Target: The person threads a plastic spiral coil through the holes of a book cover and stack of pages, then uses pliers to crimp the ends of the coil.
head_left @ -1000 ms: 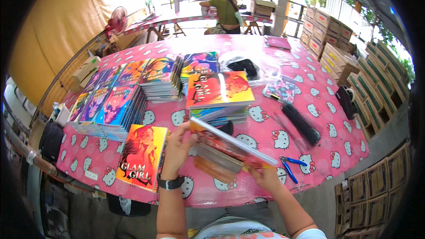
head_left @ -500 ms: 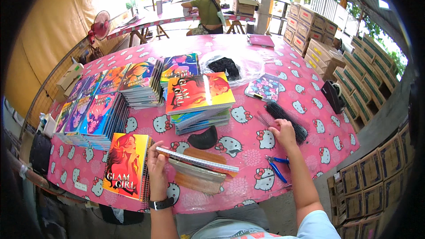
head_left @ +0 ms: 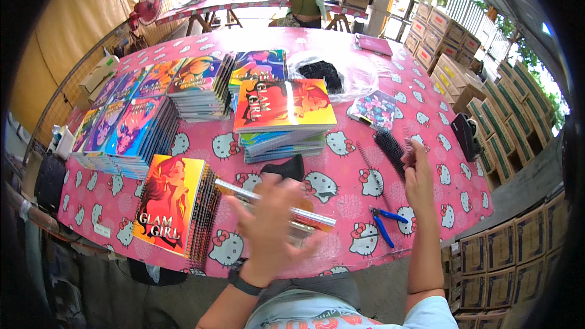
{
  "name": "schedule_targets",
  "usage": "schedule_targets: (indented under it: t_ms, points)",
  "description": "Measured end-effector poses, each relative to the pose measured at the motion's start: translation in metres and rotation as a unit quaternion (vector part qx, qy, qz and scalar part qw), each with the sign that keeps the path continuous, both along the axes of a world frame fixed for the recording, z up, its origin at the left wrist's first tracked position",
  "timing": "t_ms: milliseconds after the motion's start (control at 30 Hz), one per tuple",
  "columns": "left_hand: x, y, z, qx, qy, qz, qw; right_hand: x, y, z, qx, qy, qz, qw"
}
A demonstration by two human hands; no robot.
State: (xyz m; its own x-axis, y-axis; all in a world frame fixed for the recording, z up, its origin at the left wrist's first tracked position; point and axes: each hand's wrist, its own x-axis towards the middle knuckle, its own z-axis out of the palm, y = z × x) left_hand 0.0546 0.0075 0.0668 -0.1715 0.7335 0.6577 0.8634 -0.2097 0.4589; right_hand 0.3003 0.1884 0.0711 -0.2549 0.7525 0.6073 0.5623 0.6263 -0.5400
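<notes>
My left hand (head_left: 271, 225), smeared by motion with its fingers apart, passes above an unbound notebook (head_left: 314, 216). That notebook stands edge-up on a wooden block, mostly hidden by the hand. My right hand (head_left: 419, 173) has its fingers closed at the near end of a bundle of black spiral binding coils (head_left: 390, 149); a thin coil appears to be pinched in the fingertips. One loose coil (head_left: 373, 170) lies left of the bundle. Blue-handled pliers (head_left: 384, 228) rest below the right hand. At my left is a stack of bound notebooks (head_left: 170, 204) with red and yellow covers.
More notebooks (head_left: 283, 106) are piled mid-table, with further stacks (head_left: 137, 128) at left. Behind them sits a clear plastic bag (head_left: 359, 79) with black coils. A black curved object (head_left: 286, 167) lies near the block. A tape dispenser (head_left: 464, 134) stands at right; cartons (head_left: 506, 237) flank the table.
My left hand has left the notebook's left end and swung right across it. My right hand has moved up and right along the coils. The view has shifted slightly.
</notes>
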Motion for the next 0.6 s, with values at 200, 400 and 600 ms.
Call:
schedule_targets:
  t_ms: [200, 400, 600]
  points:
    - [0.02, 0.014, -0.026, -0.07, 0.069, -0.041, 0.994, -0.03, -0.105, 0.039, -0.305, -0.067, 0.208, 0.927]
    - [0.032, 0.018, -0.022, -0.034, 0.081, -0.017, 0.996, -0.041, -0.108, 0.004, -0.187, 0.013, 0.273, 0.944]
    - [0.0, 0.01, -0.007, -0.058, -0.033, -0.15, 0.986, -0.043, -0.098, 0.009, -0.23, 0.027, 0.257, 0.938]
